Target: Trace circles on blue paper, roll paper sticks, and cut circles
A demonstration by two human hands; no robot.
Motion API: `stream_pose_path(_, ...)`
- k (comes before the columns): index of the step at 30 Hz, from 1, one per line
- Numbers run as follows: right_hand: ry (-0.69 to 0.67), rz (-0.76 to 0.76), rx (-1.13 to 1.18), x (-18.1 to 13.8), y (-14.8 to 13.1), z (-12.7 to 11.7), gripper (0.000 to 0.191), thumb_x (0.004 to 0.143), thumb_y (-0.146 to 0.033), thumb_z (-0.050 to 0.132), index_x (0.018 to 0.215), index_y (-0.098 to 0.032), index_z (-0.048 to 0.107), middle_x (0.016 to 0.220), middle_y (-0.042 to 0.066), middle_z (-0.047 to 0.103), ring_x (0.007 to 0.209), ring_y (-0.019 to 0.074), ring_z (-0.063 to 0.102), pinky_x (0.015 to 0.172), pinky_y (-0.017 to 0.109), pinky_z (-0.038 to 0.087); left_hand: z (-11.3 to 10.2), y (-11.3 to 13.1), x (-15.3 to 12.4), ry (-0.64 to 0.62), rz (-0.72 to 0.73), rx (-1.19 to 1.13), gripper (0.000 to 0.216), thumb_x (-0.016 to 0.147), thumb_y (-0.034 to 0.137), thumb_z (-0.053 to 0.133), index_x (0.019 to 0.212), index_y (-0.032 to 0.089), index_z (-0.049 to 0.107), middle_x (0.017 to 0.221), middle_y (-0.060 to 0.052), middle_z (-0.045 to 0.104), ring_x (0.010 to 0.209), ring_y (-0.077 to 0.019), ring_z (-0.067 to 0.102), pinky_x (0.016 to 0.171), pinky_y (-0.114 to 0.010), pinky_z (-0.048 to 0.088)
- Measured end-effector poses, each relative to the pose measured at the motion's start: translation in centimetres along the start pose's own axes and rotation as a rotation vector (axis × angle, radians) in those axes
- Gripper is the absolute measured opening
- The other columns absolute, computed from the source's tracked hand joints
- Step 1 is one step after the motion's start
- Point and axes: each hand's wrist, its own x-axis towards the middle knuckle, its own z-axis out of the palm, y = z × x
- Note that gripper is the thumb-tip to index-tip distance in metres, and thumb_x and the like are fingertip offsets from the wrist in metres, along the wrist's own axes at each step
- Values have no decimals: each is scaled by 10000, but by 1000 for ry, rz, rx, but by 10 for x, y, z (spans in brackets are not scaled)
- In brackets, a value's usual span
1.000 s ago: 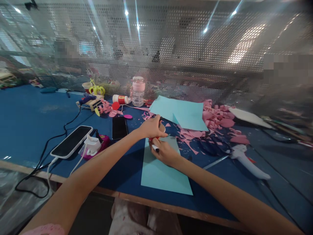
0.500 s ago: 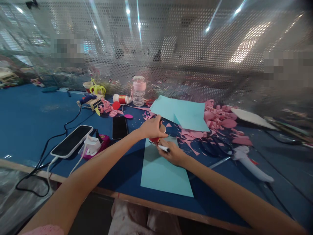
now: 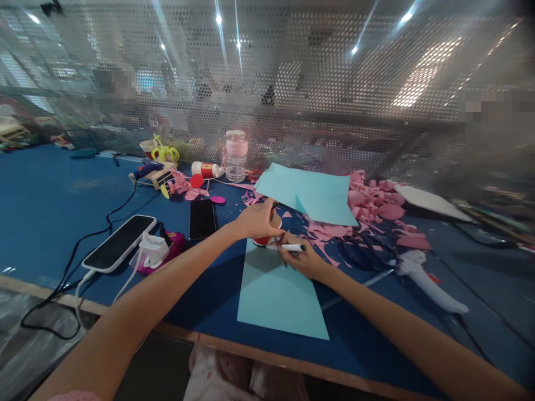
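Observation:
My left hand (image 3: 259, 219) is closed round a paper cup (image 3: 262, 241), red and white, which stands on a light blue sheet of paper (image 3: 280, 301) near its far edge. In my right hand (image 3: 301, 257) a white marker with a black end (image 3: 296, 247) lies nearly level, its tip pointing left at the cup's base. Whether the tip touches the paper I cannot tell. My left fingers hide part of the cup.
More blue sheets (image 3: 317, 192) lie behind, beside pink paper scraps (image 3: 376, 200). A glue gun (image 3: 430, 281) and scissors (image 3: 368, 250) are at right. Phones (image 3: 121, 243), a power strip (image 3: 171, 245), cables and a clear bottle (image 3: 236, 159) occupy the left and back.
My right hand has shifted slightly right and turned the marker from slanting down to nearly level, with its tip now toward the cup's base. My left hand stays on the cup.

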Motion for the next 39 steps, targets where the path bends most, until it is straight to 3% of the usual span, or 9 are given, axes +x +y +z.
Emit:
stream_pose_path(6,15,23,93,-1,5,-3,196,862,-298,426,690,-205,415,556,-35,487,493,92,438,497,229,347,0,0,-1,-39,44,77,488,742,518,533,1040,166,374,1015,-124,600,982,-290,569,796,-359,425)
stream_pose_path(13,80,164,219,-3,12,-4,245,814,-422,487,771,-181,491,573,-29,490,471,88,447,444,228,344,-4,-1,-2,-100,69,107,472,828,599,320,1016,170,376,1024,-128,594,961,-280,573,749,-354,434)
stream_pose_path(22,91,376,455,1,14,-3,396,713,-574,540,798,-202,435,516,-57,491,375,66,388,356,209,274,-4,1,-2,-111,64,110,456,825,606,325,977,179,368,1022,-120,591,950,-264,572,727,-329,432)
stream_pose_path(33,133,420,583,6,28,-8,344,713,-493,577,721,-205,387,504,-56,540,356,62,416,338,179,255,-4,2,-2,-120,34,100,480,806,616,350,991,173,361,991,-139,602,966,-299,572,736,-365,435)
stream_pose_path(39,181,538,701,15,36,-6,290,648,-369,620,707,-211,383,470,-57,539,324,78,424,317,187,272,-2,0,-3,-91,68,30,602,811,563,409,1223,146,275,1283,-168,452,1218,-262,415,932,-360,355)
